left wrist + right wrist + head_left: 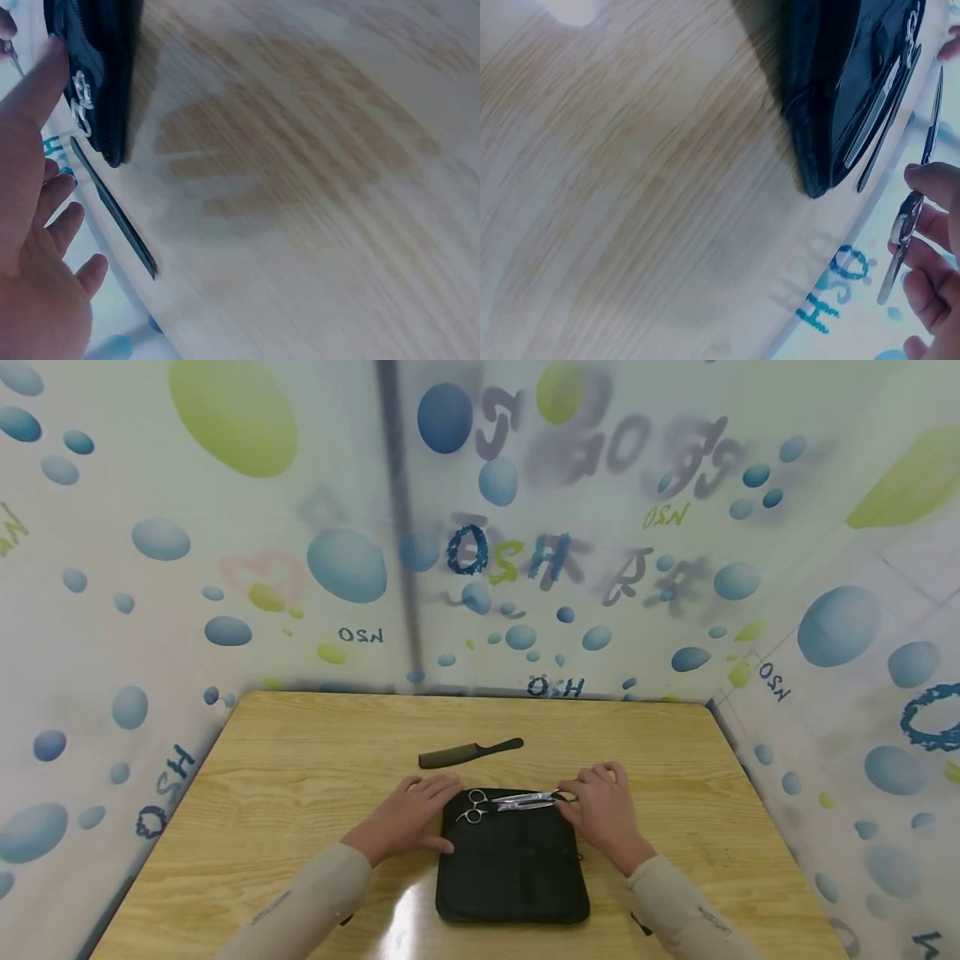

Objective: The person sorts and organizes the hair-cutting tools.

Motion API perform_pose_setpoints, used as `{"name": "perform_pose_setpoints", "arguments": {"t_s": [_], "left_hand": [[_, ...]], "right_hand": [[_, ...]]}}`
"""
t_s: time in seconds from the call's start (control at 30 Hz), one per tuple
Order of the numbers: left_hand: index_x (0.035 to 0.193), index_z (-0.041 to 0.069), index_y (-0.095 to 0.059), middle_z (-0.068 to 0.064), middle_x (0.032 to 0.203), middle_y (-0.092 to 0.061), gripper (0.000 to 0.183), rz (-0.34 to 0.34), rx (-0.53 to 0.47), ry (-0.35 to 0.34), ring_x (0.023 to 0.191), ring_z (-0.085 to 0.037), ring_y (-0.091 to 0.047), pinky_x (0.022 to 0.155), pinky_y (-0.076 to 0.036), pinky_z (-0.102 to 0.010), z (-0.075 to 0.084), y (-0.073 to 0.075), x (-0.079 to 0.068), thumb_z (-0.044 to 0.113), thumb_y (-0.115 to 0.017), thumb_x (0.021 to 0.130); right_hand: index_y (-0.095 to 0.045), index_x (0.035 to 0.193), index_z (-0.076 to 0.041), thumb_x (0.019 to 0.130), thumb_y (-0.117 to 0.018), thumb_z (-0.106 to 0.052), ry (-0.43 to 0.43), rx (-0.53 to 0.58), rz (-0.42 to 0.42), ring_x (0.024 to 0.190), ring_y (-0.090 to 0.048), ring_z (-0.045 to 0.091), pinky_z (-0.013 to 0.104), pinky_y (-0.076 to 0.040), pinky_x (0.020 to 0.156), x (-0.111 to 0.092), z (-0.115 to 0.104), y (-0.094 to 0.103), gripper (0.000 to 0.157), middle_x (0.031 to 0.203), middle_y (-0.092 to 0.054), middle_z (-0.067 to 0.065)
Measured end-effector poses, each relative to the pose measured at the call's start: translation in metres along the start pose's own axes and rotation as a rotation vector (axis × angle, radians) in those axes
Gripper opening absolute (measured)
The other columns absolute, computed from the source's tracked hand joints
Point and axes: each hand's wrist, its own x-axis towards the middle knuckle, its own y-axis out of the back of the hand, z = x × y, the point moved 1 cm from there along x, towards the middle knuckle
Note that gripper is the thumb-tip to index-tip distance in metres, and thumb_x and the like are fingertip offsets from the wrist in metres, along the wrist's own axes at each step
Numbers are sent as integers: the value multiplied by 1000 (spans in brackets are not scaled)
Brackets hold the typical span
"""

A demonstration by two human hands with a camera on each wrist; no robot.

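Observation:
A black zip case (517, 868) lies flat on the table. On its upper part rests a pair of silver thinning scissors (870, 116), finger rings to the left and toothed blade to the right. My right hand (607, 810) holds a second pair of scissors (905, 217) by the handles, between thumb and fingers, blades pointing left. These are raised above the case in the right wrist view. My left hand (408, 814) is at the case's upper left edge, fingers extended near the corner and thumb at the side.
A dark comb (450, 756) with a handle lies just beyond the case. The wooden table (300, 735) meets a patterned wall (360, 668) at the back, with more patterned walls at both sides.

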Motion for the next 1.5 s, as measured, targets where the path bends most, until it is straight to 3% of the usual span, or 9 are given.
{"name": "perform_pose_setpoints", "arguments": {"t_s": [0.23,0.5,0.9,1.07,1.5], "left_hand": [[153,11,-31,-7,157,-37,116,-82,-35,-4,145,-30,-34,115,-28,-57,-4,-6,-9,72,-73,64],[156,15,-22,-4,162,-26,128,-174,-138,33,150,-27,-22,120,-16,-56,-4,-13,-16,75,-75,58],[156,16,-23,1,160,-31,125,-96,6,35,152,-27,-16,122,-13,-54,0,-24,-18,83,-65,60],[155,15,-25,1,159,-33,124,-78,31,59,152,-28,-17,122,-13,-55,2,-27,-18,83,-65,60],[156,15,-22,-1,162,-27,124,-128,-7,152,153,-28,-12,122,-9,-55,5,-22,-7,79,-69,62]], "right_hand": [[-76,84,-26,72,-84,-39,-1,-24,4,80,-58,20,50,-39,96,-9,17,3,19,73,-64,-5],[-75,84,-25,70,-86,-38,18,-27,1,79,-58,21,52,-38,96,-20,32,7,21,72,-62,-5],[-76,87,-26,74,-84,-34,-30,-26,-107,78,-57,17,51,-39,97,-29,43,13,18,76,-65,-6],[-77,87,-26,73,-85,-35,-23,-30,-109,76,-55,17,50,-39,97,-29,43,12,19,74,-62,-6],[-77,86,-25,71,-85,-35,-34,-54,-87,79,-59,19,51,-38,97,-26,42,6,20,77,-67,-5]]}}
